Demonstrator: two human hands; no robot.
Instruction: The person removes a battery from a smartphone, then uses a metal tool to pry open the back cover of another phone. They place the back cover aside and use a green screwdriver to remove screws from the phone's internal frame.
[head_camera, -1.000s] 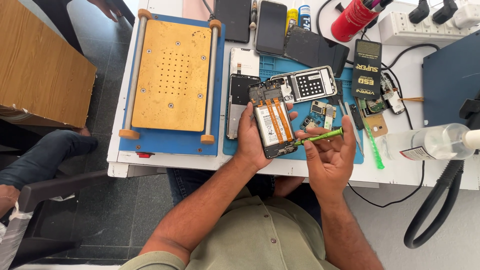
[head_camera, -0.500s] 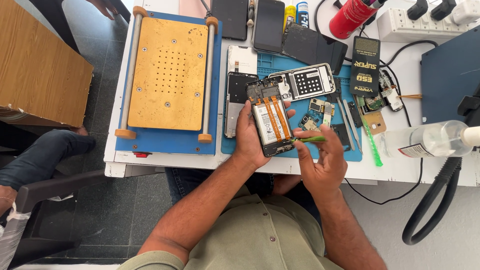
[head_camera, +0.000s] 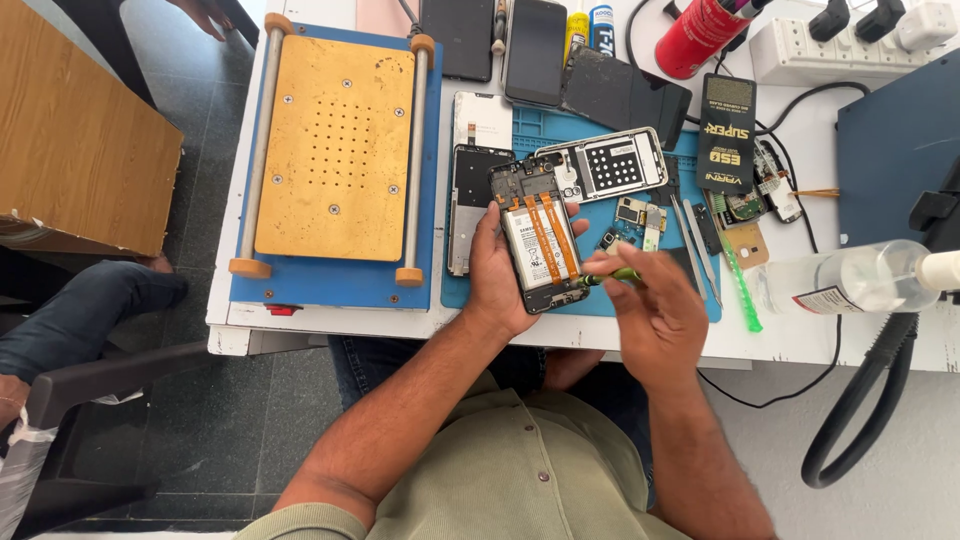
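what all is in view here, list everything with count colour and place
opened phone: 1, black with white battery and orange strips, held above the blue mat
green-handled tool: 1, green, tip at the phone's lower right edge
blue mat: 1, blue, middle of the table
heating plate: 1, tan on a blue base, left side of the table
phone back shell: 1, white-grey, on the mat above the opened phone
dark phones: 2, black, top edge of the table
red can: 1, red, top
clear bottle: 1, clear, lying at right
tweezers: 1 pair, silver, right of mat
power strip: 1, white, top right
left hand: 1, grip on the opened phone
right hand: 1, grip on the green-handled tool
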